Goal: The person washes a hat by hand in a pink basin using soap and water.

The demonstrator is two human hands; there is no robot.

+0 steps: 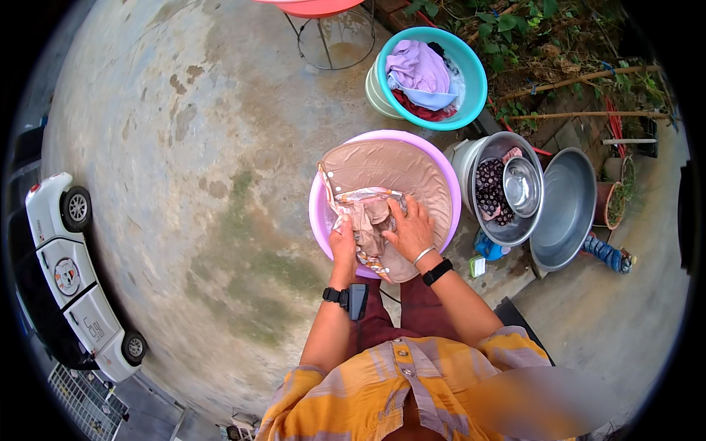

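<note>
A beige quilted fabric piece (pixel 386 165) with a patterned border and a white snap button lies over a pink tub (pixel 450 187) in front of me, its nearer part bunched up. My left hand (pixel 342 242) grips the bunched patterned fabric at the left, fingers closed on it. My right hand (pixel 412 228) rests on the crumpled fabric to the right, fingers spread and bent, fingertips on the cloth. I wear a band on each wrist.
A turquoise tub (pixel 478 77) of laundry stands beyond. At right are a metal basin (pixel 529 206) holding dark printed cloth and a bowl, another metal basin (pixel 573 228), pots and plants (pixel 529 29). A red basin on a stand (pixel 309 9) is at top, a white car (pixel 99 331) far left.
</note>
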